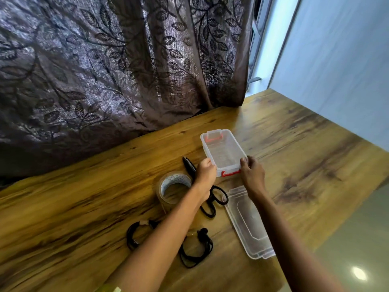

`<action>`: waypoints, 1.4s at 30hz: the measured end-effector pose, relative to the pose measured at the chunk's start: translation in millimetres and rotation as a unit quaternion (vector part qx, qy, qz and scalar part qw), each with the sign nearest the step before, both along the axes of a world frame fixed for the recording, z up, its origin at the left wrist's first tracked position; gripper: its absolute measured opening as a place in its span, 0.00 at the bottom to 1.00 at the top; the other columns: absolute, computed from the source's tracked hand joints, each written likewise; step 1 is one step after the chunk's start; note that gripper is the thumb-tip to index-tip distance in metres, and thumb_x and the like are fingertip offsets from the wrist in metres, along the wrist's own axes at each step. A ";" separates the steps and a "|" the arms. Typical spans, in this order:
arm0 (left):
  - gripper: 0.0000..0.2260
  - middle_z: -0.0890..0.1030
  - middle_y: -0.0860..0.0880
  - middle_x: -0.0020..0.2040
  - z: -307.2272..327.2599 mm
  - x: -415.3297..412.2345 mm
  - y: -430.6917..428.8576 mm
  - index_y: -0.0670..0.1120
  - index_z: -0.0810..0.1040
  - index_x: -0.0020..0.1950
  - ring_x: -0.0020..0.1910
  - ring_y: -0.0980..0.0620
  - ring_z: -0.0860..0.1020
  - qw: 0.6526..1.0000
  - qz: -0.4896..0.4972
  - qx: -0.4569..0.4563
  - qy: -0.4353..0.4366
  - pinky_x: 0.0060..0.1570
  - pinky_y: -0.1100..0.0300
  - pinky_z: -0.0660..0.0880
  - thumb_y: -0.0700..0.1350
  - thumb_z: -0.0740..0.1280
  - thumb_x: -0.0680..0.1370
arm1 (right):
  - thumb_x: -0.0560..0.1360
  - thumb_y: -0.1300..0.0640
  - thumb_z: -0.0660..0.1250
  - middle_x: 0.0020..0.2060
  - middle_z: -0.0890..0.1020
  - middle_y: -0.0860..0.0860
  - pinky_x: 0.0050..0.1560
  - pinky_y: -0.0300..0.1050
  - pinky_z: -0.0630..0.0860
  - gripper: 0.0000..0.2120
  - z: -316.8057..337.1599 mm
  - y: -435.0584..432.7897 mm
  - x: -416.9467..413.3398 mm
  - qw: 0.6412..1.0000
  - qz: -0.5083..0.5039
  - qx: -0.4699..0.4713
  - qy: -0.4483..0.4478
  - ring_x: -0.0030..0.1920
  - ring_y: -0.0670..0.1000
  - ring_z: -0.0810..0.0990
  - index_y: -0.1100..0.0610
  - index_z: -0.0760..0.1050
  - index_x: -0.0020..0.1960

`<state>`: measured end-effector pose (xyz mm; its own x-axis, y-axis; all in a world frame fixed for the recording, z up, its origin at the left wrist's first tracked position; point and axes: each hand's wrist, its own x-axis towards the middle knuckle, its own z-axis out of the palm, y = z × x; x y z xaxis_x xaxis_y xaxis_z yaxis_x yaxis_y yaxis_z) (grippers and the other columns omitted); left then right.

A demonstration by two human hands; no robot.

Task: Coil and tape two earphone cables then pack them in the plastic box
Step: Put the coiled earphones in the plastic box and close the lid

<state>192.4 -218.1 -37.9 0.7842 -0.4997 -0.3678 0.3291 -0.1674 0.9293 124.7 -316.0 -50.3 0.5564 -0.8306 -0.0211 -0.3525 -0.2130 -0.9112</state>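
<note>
The fingers (207, 162) of the left hand (207, 170) and the right hand (252, 173) curl around the near corners of the plastic box (225, 152), which sits between them.

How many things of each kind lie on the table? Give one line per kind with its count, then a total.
Coiled earphone cables: 2
Plastic box: 1
Box lid: 1
Tape roll: 1
Scissors: 1
Total: 6
</note>
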 end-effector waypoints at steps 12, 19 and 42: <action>0.10 0.79 0.45 0.57 54.8 12.4 106.3 0.44 0.72 0.59 0.52 0.53 0.78 0.980 0.156 -0.042 -0.119 0.49 0.62 0.75 0.42 0.63 0.78 | 0.78 0.55 0.61 0.45 0.82 0.48 0.47 0.43 0.79 0.05 40.4 85.7 10.0 0.982 0.123 0.030 -0.139 0.47 0.46 0.81 0.51 0.74 0.52; 0.07 0.78 0.47 0.48 53.5 5.5 204.8 0.46 0.72 0.44 0.54 0.51 0.76 0.968 0.241 -0.061 -0.020 0.61 0.56 0.71 0.39 0.58 0.80 | 0.79 0.56 0.59 0.41 0.79 0.42 0.38 0.28 0.74 0.07 44.8 169.7 21.6 0.959 0.259 0.042 -0.108 0.42 0.38 0.78 0.53 0.74 0.54; 0.05 0.76 0.47 0.51 -24.2 1.3 273.6 0.44 0.71 0.50 0.54 0.51 0.74 0.950 0.311 -0.006 -0.018 0.53 0.60 0.69 0.42 0.56 0.81 | 0.75 0.66 0.59 0.55 0.78 0.56 0.57 0.47 0.71 0.10 9.0 219.9 -7.0 0.760 0.412 -0.425 0.268 0.57 0.55 0.75 0.60 0.75 0.55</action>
<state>193.7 55.5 -62.1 0.9412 0.0603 -0.3324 0.3291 0.0588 0.9425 117.7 -96.1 -41.2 0.9959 -0.0443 -0.0792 -0.0516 -0.9943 -0.0937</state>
